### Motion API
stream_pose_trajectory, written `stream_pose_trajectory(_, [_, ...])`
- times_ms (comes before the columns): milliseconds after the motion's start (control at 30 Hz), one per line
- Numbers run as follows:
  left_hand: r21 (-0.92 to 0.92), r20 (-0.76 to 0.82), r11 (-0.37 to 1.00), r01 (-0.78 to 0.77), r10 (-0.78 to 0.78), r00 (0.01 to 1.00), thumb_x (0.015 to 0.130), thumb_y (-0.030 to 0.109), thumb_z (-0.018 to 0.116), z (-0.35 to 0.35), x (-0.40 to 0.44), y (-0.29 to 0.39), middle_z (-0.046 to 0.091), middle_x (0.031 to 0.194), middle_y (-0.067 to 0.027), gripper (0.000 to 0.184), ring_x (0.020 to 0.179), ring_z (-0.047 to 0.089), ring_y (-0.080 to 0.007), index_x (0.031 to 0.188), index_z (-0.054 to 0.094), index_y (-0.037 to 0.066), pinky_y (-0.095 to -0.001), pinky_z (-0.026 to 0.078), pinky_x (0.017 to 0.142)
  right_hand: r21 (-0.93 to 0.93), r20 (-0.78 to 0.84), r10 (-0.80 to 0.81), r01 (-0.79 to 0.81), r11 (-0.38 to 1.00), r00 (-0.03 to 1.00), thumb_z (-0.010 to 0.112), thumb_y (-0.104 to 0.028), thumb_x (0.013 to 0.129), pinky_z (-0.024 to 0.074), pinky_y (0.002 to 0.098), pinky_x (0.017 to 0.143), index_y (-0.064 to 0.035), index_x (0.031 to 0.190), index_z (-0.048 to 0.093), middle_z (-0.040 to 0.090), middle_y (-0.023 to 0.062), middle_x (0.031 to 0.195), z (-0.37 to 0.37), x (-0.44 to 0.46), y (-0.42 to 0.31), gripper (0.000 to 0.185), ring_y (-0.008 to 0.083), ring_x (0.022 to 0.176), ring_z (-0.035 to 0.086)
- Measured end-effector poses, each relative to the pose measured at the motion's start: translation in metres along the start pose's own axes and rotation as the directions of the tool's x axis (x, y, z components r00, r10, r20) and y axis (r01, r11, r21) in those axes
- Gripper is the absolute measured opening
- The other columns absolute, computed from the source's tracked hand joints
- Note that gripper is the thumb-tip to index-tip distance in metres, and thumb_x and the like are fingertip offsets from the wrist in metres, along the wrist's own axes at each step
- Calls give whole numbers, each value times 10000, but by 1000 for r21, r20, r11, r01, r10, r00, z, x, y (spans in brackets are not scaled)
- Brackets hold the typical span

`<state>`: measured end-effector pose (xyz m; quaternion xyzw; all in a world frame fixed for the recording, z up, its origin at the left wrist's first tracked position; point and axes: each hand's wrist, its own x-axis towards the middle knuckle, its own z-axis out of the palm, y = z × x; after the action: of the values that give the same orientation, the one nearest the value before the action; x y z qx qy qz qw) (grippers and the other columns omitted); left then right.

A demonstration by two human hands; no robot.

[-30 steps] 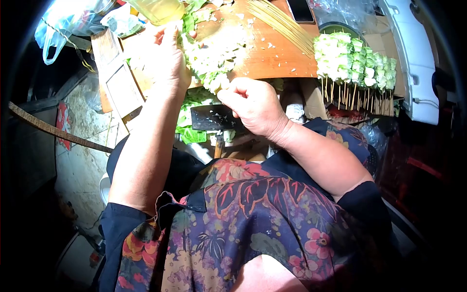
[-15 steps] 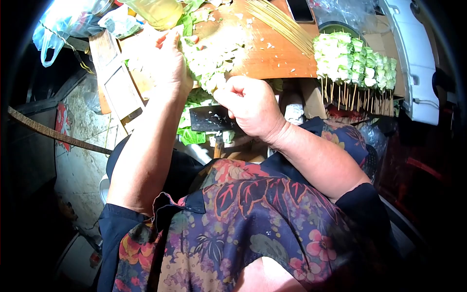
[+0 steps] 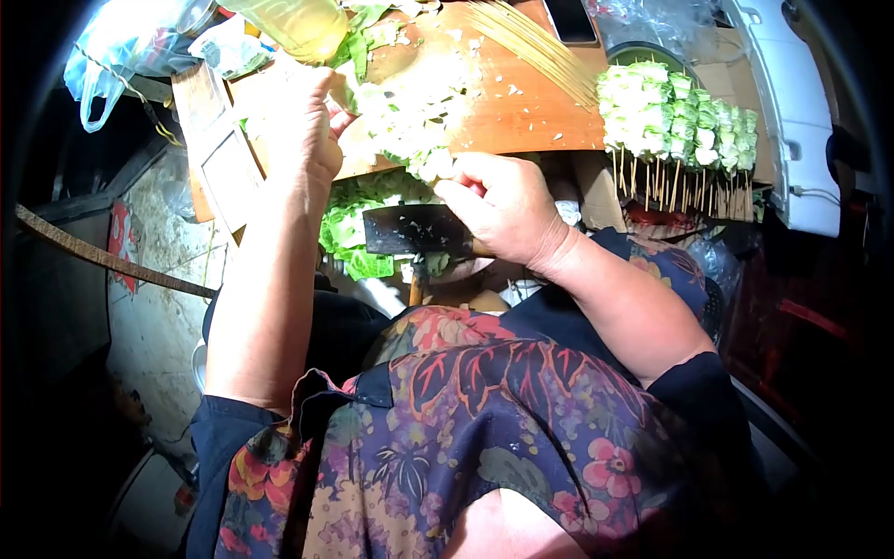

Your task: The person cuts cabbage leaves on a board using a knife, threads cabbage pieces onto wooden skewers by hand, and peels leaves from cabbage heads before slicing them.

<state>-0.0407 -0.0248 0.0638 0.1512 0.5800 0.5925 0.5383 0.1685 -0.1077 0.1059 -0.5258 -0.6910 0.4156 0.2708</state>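
Note:
My left hand is at the left side of the wooden board, its fingers apart beside a pale green leaf; glare washes out part of it. My right hand is closed in a pinch at the board's front edge. Pale cabbage pieces show at its fingertips; whether a stick runs through them is hidden. Chopped cabbage lies heaped between both hands. Below, a dark cleaver with bits stuck to its blade lies near my right hand, above green leaves.
Bare wooden skewers and a phone lie on the board. At right, several cabbage skewers are stacked with their sticks pointing toward me. A container of yellowish liquid and plastic bags stand at upper left.
My left hand has moved down and left, and its fingers look further apart. My right hand has shifted slightly right and down, still pinching. More green leaf now shows beside the cleaver.

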Motion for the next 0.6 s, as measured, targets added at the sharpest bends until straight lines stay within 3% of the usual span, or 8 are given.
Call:
stream_pose_trajectory(233, [84, 16, 994, -74, 72, 997, 804, 178, 709, -6, 15, 2, 590, 963, -69, 333, 806, 600, -164, 1077, 545, 79, -273, 550, 605, -22, 40, 23, -22, 1000, 999, 616, -194, 807, 475, 360, 577, -26, 710, 598, 607, 151, 663, -9, -4, -3, 194, 313, 613, 609])
stream_pose_trajectory(333, [-11, 52, 996, -94, 94, 994, 821, 168, 683, -15, 27, 10, 538, 1003, -70, 248, 729, 655, -214, 995, 553, 49, -270, 539, 519, 9, 35, -7, 7, 1000, 999, 627, -179, 804, 475, 339, 572, -23, 722, 600, 611, 131, 658, -10, -9, -4, 179, 270, 587, 608])
stream_pose_trajectory(400, [-35, 52, 998, -50, 52, 997, 843, 163, 655, -19, 30, 11, 540, 1041, -90, 270, 753, 682, -258, 1034, 530, 20, -276, 567, 539, 109, 52, 58, -64, 992, 997, 635, -169, 816, 466, 297, 565, -15, 737, 602, 601, 86, 628, -10, -9, -2, 177, 169, 561, 586])
stream_pose_trajectory(467, [-21, 49, 998, -52, 53, 997, 845, 172, 646, -26, 40, 3, 553, 1024, -128, 337, 719, 680, -269, 1085, 488, -6, -285, 588, 561, 172, 63, 89, -99, 980, 994, 640, -167, 821, 461, 277, 562, -13, 746, 608, 592, 58, 618, -11, -8, -1, 174, 123, 566, 567])
stream_pose_trajectory(567, [147, 35, 983, 114, -120, 992, 853, 193, 624, -35, 48, -10, 581, 884, -172, 416, 703, 669, -259, 1119, 419, -53, -340, 617, 584, 315, 103, 175, -199, 928, 979, 643, -167, 834, 453, 246, 557, -10, 759, 617, 580, 16, 613, -12, -6, 2, 176, 62, 576, 540])
stream_pose_trajectory(600, [240, 37, 956, 172, -186, 982, 868, 184, 604, -35, 47, -12, 587, 881, -161, 371, 666, 656, -245, 1108, 443, -48, -322, 603, 534, 396, 138, 226, -263, 880, 964, 642, -169, 841, 451, 234, 554, -9, 763, 621, 577, 1, 618, -12, -5, 2, 180, 47, 582, 533])
